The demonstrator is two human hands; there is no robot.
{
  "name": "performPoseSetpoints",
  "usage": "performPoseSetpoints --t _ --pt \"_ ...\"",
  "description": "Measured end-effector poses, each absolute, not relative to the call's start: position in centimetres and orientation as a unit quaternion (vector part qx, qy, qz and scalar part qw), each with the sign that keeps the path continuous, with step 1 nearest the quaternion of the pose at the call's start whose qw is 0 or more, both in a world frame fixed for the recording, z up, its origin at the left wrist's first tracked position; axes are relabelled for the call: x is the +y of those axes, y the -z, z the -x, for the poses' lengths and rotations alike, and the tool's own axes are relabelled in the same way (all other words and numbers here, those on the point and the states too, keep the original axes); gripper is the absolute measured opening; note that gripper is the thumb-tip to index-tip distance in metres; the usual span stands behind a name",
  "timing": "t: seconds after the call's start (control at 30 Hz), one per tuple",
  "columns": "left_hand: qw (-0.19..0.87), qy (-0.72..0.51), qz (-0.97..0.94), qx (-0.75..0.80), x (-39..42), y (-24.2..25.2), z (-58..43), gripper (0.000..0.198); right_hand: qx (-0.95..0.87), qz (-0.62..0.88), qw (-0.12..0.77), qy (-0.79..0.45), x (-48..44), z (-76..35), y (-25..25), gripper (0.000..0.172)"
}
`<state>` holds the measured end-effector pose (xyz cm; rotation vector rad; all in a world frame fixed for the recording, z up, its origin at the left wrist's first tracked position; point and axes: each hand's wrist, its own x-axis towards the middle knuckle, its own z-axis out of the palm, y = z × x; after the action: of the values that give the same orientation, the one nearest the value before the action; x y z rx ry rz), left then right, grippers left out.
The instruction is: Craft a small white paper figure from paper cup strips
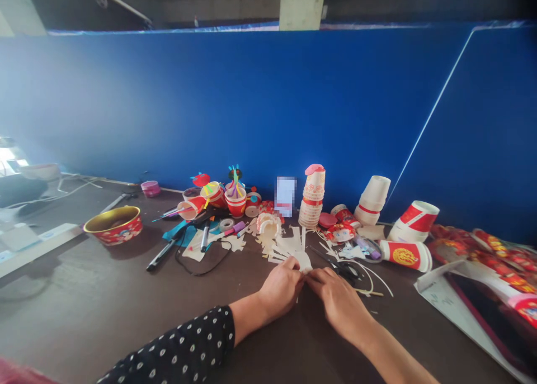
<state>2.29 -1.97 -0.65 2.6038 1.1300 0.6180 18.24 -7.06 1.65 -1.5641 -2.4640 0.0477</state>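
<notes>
left hand (280, 288) and right hand (337, 300) are pinching, grips closed, a white paper cup cut into fanned strips (291, 254).

No lettering is legible: the upright card (286, 196) is pixelated, while the small print on the white paper sheet (436, 297) and the gold emblem on the red-and-white paper cup (405, 256) are too small to read.

Left hand (280, 288): knuckles up, fingers curled down, tips toward right hand.
Right hand (338, 301): fingers together, pointing left, tips meeting left hand's.
Left forearm (176, 345): dark white-dotted sleeve, wrist bare.
Right forearm (390, 353): bare, rising from lower right.
</notes>
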Motion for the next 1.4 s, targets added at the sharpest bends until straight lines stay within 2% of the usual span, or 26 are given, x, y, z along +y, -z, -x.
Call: performPoseSetpoints --t 0.33,1.07,1.4 --pt "0.066 -0.185 -0.906 0.374 -1.2 1.4 -2.6 0.024 -0.836 0.532 0.131 -0.032 -7.2 -18.6 -1.7 0.044" --pt "0.098 -0.206 -0.909 0.35 -1.7 0.8 -2.3 0.026 -0.83 0.539 0.144 -0.032 -7.1 -18.3 -1.8 0.042" --pt "0.102 -0.176 -0.893 0.403 -1.9 0.2 -2.6 0.021 -0.828 0.54 0.147 -0.036 -7.2 -18.7 -1.9 0.044"
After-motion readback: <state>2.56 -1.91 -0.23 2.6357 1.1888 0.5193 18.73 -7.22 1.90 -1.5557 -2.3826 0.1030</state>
